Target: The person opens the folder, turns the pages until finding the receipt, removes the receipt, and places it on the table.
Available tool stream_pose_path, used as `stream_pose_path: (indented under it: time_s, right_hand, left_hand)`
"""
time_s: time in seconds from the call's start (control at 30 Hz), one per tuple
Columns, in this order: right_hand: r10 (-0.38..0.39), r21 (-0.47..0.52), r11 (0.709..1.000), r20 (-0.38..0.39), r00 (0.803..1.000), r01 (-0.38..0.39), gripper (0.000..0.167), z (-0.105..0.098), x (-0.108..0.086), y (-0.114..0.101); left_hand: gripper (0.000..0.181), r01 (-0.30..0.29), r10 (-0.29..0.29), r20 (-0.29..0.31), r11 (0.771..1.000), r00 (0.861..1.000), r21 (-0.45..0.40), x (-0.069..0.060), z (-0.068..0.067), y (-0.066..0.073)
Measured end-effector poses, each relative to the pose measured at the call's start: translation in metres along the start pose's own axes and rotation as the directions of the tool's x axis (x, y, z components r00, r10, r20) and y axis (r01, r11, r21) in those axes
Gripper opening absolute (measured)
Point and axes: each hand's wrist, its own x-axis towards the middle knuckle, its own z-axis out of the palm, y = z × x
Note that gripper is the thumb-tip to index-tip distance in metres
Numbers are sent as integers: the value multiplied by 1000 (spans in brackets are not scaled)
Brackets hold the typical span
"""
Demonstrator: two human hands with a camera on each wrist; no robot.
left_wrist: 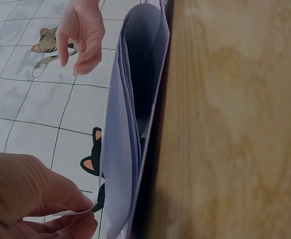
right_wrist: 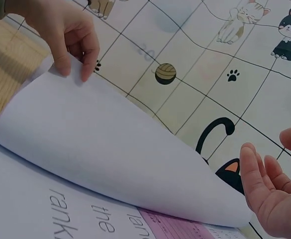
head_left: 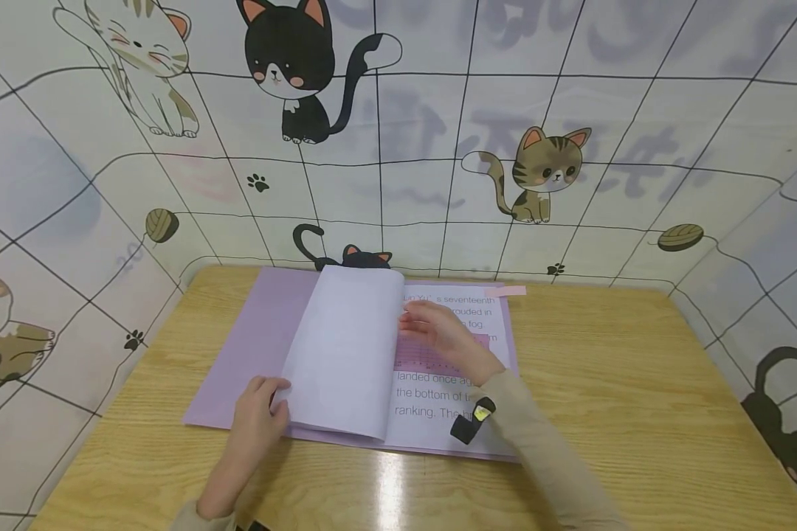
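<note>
A purple-covered booklet [head_left: 252, 332] lies spread on the wooden table. One white page [head_left: 345, 346] is curled over toward the left, its near side blank. At the lower left corner of that page, my left hand [head_left: 255, 417] pinches the paper between thumb and fingers, as the right wrist view also shows. My right hand [head_left: 445, 335] hovers by the curled page's right bend, fingers loosely bent and holding nothing. Beneath it, a pink lined card [head_left: 425, 358] lies across the printed page [head_left: 432, 398], partly hidden by the curled sheet and my hand.
A pale pink tab [head_left: 508, 290] sticks out from the booklet's top right corner. Wood tabletop [head_left: 624, 369] extends to the right. Behind it and at the sides stands a white sheet [head_left: 418, 118] with grid lines and cartoon cats.
</note>
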Motion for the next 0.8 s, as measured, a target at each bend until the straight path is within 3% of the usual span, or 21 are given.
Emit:
stream_pose_path:
  time_s: [0.13,0.3,0.6,0.8]
  right_hand:
    - [8,-13,1000,-23,1000,-8,18,-11,-3,-2]
    - [13,-61,998,-47,999,-16,30,-26,-7,-4]
    - [1,-213,977,-100,995,-22,44,-58,-15,-5]
    - [-30,-359,933,-146,989,-25,48,-77,-23,-8]
  left_hand:
    - [22,54,-56,70,998,996,23,0,1,-4]
    - [20,128,-135,161,990,978,57,-1,2,-8]
    - [20,162,-178,220,983,959,89,0,3,-13]
    - [17,237,-263,295,964,919,122,2,1,-15]
